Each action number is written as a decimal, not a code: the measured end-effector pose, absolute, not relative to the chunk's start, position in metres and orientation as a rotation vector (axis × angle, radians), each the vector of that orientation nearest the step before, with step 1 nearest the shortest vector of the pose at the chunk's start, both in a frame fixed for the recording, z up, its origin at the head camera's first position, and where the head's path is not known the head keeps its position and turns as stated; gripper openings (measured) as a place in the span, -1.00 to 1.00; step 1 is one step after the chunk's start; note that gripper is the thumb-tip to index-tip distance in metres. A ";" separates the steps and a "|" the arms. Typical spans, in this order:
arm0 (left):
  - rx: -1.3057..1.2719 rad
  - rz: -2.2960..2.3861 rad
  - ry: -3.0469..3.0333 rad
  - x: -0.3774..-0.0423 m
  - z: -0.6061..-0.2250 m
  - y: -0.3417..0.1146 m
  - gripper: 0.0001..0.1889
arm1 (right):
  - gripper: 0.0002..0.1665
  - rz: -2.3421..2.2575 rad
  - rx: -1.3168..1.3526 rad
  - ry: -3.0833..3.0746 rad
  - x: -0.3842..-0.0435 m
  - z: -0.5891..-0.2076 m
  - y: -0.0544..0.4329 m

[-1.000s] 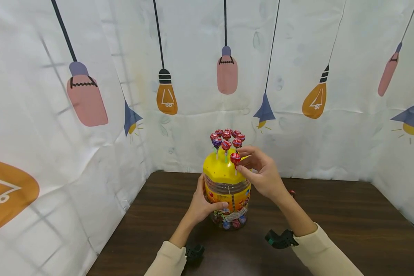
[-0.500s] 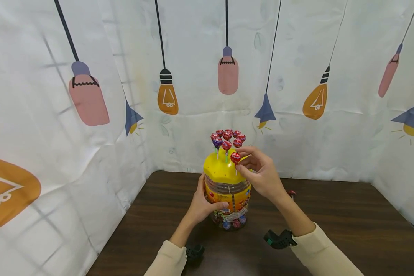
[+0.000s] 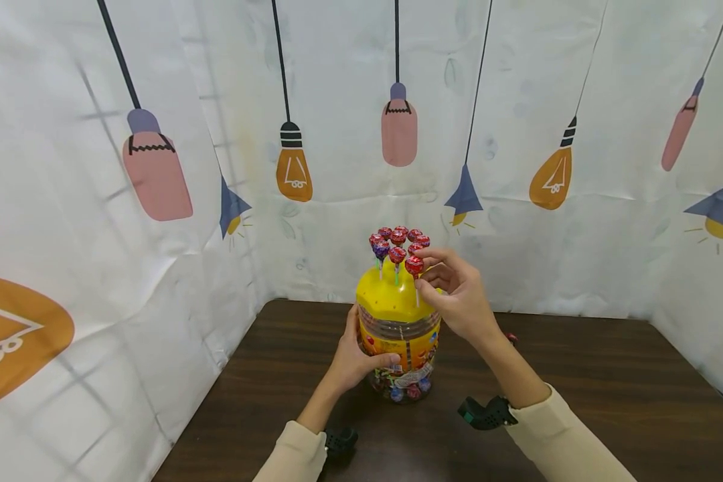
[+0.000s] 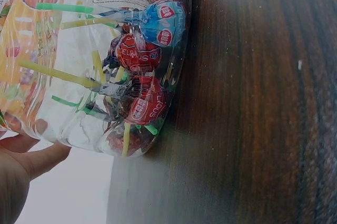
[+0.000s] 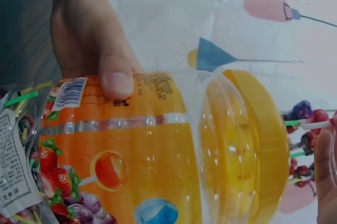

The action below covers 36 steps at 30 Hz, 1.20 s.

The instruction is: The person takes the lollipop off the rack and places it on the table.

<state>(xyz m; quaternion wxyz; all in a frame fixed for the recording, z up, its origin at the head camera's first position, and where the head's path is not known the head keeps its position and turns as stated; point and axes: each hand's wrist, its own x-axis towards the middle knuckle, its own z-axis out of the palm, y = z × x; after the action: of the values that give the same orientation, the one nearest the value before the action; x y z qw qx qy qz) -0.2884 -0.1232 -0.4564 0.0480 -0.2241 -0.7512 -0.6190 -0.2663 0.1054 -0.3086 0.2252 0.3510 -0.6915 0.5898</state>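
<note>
A clear plastic jar [image 3: 391,343] with an orange label and a domed yellow lid [image 3: 382,294] stands upright on the table. My left hand [image 3: 351,365] grips its side, the thumb [image 5: 116,77] lying across the label. Between thumb and fingers, my right hand [image 3: 460,301] pinches the stick of a red-wrapped lollipop [image 3: 414,265], held at the lid's right front with its white stick pointing down. Several lollipops stand in the lid's holes, mostly red, with a purple one [image 3: 381,250] among them. Loose lollipops [image 4: 145,100] fill the jar's bottom.
Dark wooden table [image 3: 566,375] lies under the jar. Another red lollipop [image 3: 511,338] shows behind my right forearm, mostly hidden. A white curtain [image 3: 337,221] printed with lamps hangs behind and at the sides.
My right hand has lifted the red lollipop slightly up and to the right, so more of its white stick shows. The left hand keeps its hold on the jar.
</note>
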 end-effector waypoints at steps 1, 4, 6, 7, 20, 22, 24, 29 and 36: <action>-0.682 -1.887 -2.293 -0.288 -0.456 -0.123 0.10 | -0.48 1.635 0.962 -1.903 -0.266 -0.308 0.106; -0.690 -1.881 -2.293 -0.288 -0.456 -0.123 0.11 | -0.48 1.672 0.944 -1.880 -0.264 -0.307 0.111; -0.703 -1.882 -2.284 -0.289 -0.457 -0.123 0.11 | -0.49 1.693 0.935 -1.864 -0.263 -0.307 0.116; -0.710 -1.885 -2.277 -0.289 -0.457 -0.123 0.10 | -0.49 1.704 0.927 -1.858 -0.263 -0.307 0.118; -0.737 -1.897 -2.250 -0.292 -0.461 -0.122 0.12 | -0.51 1.838 0.748 -1.862 -0.270 -0.329 0.167; -0.728 -1.897 -2.255 -0.292 -0.460 -0.122 0.12 | -0.51 1.847 0.722 -1.874 -0.272 -0.335 0.175; -0.718 -1.900 -2.258 -0.291 -0.459 -0.122 0.13 | -0.52 1.861 0.700 -1.887 -0.274 -0.341 0.183; -0.722 -1.897 -2.262 -0.291 -0.458 -0.122 0.12 | -0.53 1.903 0.633 -1.916 -0.280 -0.355 0.202; -0.732 -1.897 -2.256 -0.291 -0.458 -0.122 0.12 | -0.54 1.910 0.527 -1.971 -0.289 -0.376 0.230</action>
<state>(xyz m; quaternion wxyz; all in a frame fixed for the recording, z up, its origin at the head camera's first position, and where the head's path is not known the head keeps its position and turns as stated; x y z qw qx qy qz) -0.2910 -0.1215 -0.4580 0.0523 -0.2407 -0.7418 -0.6237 -0.2893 0.2300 -0.3761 0.1726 0.1856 -0.6947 0.6731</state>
